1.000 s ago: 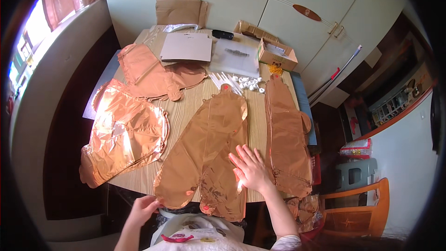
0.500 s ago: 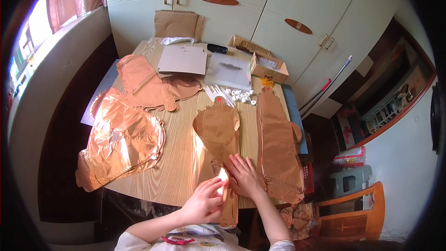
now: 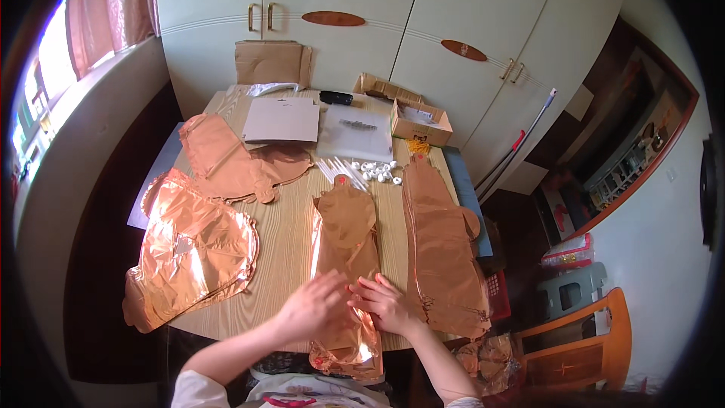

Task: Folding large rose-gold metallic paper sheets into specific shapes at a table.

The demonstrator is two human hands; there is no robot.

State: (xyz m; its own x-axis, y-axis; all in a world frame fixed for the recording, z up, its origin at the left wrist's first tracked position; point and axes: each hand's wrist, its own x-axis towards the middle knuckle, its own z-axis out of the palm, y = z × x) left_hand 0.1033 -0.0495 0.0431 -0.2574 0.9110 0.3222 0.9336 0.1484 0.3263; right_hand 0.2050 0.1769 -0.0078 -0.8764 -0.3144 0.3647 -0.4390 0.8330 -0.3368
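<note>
A flat rose-gold foil balloon (image 3: 346,215), folded lengthwise into a long strip, lies before me on the table. Its lower end (image 3: 351,359) reaches over the near table edge. My left hand (image 3: 313,304) hovers at its left side, fingers loosely stretched and slightly blurred, with nothing seen in them. On its right side rests my right hand (image 3: 384,306), fingers bent and apart on the foil. Both hands' fingertips come close together at the middle of the strip. A stack of folded foil balloons (image 3: 445,249) lies to the right, and shiny unfolded ones (image 3: 198,245) lie to the left.
More matte foil balloons (image 3: 219,155) lie at the far left. White sticks (image 3: 343,171) and white cups (image 3: 377,171) sit beyond the strip. Farther back are a white flat box (image 3: 282,119), a clear bag (image 3: 355,136) and an open carton (image 3: 421,125). A wooden chair (image 3: 581,340) stands at right.
The balloon's upper part has been laid flatter and narrower. My left hand has let go of the foil edge and opened; my right hand has bent its fingers. The view has shifted slightly.
</note>
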